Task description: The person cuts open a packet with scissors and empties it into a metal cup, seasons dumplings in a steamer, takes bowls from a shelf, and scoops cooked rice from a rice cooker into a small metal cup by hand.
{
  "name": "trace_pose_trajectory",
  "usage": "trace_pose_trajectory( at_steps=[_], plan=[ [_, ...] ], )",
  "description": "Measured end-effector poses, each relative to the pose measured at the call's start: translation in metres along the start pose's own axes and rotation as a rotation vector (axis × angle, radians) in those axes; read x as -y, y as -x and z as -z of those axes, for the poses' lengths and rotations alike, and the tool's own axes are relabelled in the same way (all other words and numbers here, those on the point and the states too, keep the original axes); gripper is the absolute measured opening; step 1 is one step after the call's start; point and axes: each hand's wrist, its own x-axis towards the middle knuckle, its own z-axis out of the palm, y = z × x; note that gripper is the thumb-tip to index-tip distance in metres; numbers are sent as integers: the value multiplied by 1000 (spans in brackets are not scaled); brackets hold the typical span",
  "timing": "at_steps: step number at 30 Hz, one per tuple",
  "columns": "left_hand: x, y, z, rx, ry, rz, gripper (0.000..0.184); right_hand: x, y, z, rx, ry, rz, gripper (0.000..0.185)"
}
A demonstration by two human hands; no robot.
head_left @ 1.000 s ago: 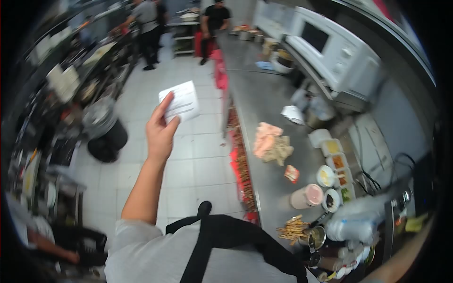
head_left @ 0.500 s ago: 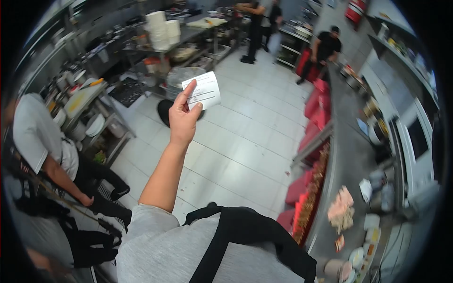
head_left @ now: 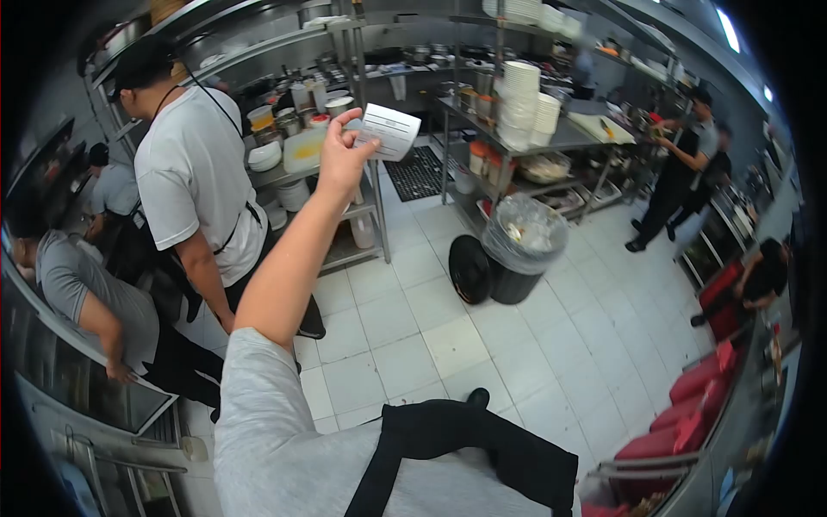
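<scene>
My left hand (head_left: 345,155) is raised at the end of an outstretched arm, its fingers pinching a white paper slip (head_left: 388,132). The slip curls at its right end and carries printed lines too small to read. Behind it, lower down, stands a cutting board with a yellow patch (head_left: 305,150) on a steel side table. My right hand is out of view.
Co-workers stand at the left, one in a white shirt (head_left: 194,164) close to my arm. A lined trash bin (head_left: 517,280) and its black lid (head_left: 470,270) are on the tiled floor (head_left: 448,345). Red bins (head_left: 698,379) line the right counter.
My view has swung left, bringing the co-workers and the trash bin further into sight. The raised left hand still holds the slip, which has turned and curled differently.
</scene>
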Motion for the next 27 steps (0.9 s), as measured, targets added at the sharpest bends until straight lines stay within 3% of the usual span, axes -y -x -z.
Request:
trace_pose_trajectory(
  at_steps=[3,5,7,11,14,15,16,19,21,25,27],
  plan=[
    [29,-77,41,-76,-406,-79,31,-55,32,-125,151,10,-124,28],
    [11,-119,60,-205,-621,-56,22,-89,59,-214,272,5,-204,30],
    [12,-172,92,-304,-626,-241,21,-120,94,-308,417,-7,-293,31],
    [-2,-238,107,-408,-534,-252,22,-171,204,-492,790,-110,-514,34],
    [32,-274,110,-474,-460,-132,22,-204,346,-603,1112,-373,-729,39],
    [55,-296,126,-491,-470,-80,21,-194,398,-628,1182,-178,-433,42],
    [77,-313,134,-503,-431,-18,19,-129,438,-626,1340,-31,-412,45],
    [141,-378,159,-605,-506,43,19,-43,542,-639,1434,8,-197,39],
    [178,-417,163,-610,-382,-77,19,-1,580,-637,1467,55,-97,38],
    [233,-507,203,-674,-372,-71,14,-7,623,-621,1432,241,97,28],
    [260,-557,239,-698,-297,-121,15,-2,637,-598,1407,362,67,23]
  ],
)
